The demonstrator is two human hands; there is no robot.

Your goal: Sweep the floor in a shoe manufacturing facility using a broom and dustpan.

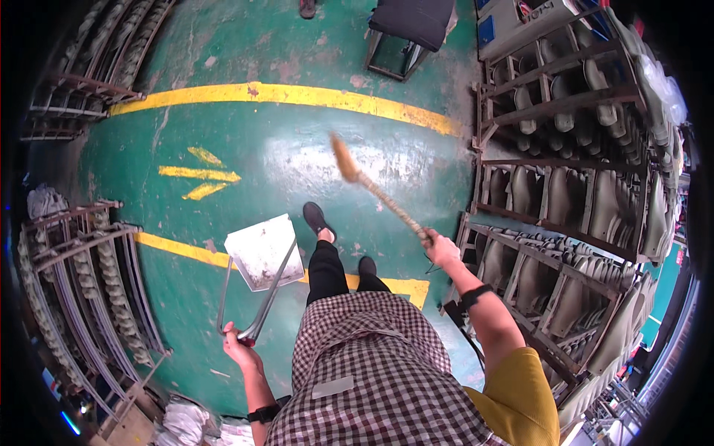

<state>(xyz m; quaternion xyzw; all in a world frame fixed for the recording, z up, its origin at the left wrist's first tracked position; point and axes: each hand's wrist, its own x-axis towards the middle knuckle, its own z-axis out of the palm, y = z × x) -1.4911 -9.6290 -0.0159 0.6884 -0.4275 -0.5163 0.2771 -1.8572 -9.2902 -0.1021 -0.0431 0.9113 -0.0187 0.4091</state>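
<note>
In my left hand (242,351), low on the left, are the fingers closed round the end of a long metal handle. That handle forks into two bars running to a white, scuffed dustpan (262,262) out in front of me. The pan's inside shows dark smudges. My right hand (444,250) grips a short broom (344,160) by its pale, rope-like handle. Its tan bristle end points forward and left, slightly blurred, over the green floor. Whether the bristles touch the floor I cannot tell.
Racks (554,193) packed with grey shoe-last-like shapes line the right side. On the left stand more metal racks (93,282). A dark padded stool (410,21) is ahead. The green floor carries a yellow line (297,95) and a yellow arrow (199,175).
</note>
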